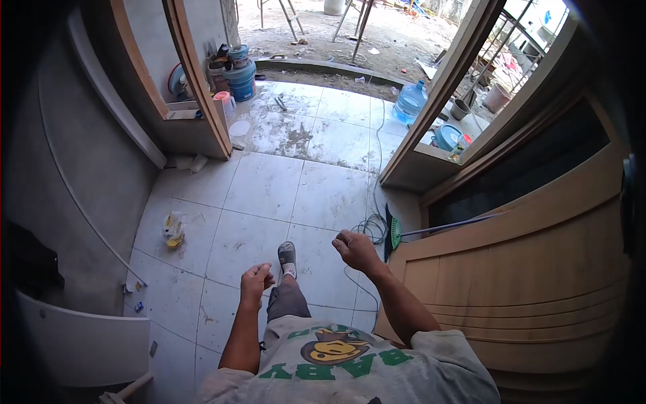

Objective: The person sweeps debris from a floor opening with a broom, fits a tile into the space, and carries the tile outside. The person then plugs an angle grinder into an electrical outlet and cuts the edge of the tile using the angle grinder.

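My left hand hangs in front of my body with its fingers curled in, and nothing shows in it. My right hand is raised to the right, closed in a loose fist with nothing seen sticking out of it. Both hands are in the air above the tiled floor, apart from each other. Between them, one foot in a dark sandal is forward on the tiles. Beyond my right hand, a coiled grey cable lies beside a green broom.
A wooden door stands along the right. Ahead, the doorway leads to a dirt yard. Blue paint buckets stand left of the opening, a clear water jug right. A plastic bag lies on the left tiles. The cable crosses the threshold.
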{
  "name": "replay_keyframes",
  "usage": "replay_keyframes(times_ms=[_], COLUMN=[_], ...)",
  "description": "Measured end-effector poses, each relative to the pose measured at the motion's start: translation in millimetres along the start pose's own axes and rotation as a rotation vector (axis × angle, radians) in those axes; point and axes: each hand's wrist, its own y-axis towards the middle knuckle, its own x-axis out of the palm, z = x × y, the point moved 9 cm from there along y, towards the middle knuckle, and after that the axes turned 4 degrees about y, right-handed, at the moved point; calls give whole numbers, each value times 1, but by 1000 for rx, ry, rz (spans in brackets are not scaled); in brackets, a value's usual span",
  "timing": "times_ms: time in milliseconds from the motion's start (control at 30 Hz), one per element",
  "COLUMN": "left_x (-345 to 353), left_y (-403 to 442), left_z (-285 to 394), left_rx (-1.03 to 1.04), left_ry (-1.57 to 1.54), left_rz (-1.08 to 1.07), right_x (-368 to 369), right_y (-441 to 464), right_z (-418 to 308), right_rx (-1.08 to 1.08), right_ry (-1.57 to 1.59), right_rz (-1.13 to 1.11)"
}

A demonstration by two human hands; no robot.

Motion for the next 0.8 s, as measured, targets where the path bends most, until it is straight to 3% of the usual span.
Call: replay_keyframes(times_ms=[67,167,267,367,433,533,633,667,800], left_x=[18,61,121,190,228,273,303,307,352], left_y=[73,189,286,381,448,551,634,655,749], left_z=[31,120,242,343,379,406,417,430,495], left_rx=[-103,-84,27,134,179,161,-30,-46,-26], left_ry=[8,148,218,275,277,279,248,266,266], left_rz=[-60,-158,-247,-342,-391,-381,-269,-263,-274], right_x=[2,-11,-70,-122,-143,-152,-191,-201,-303], right_y=[64,129,185,244,280,370,502,552,760], right_z=[28,91,114,172,230,286,299,318,260], right_rx=[85,256,405,522,754,917,868,757,493], right_ry=[-19,-86,-70,9,126,294,256,149,136], right_rz=[-12,-22,24,243,418,419,300,308,302])
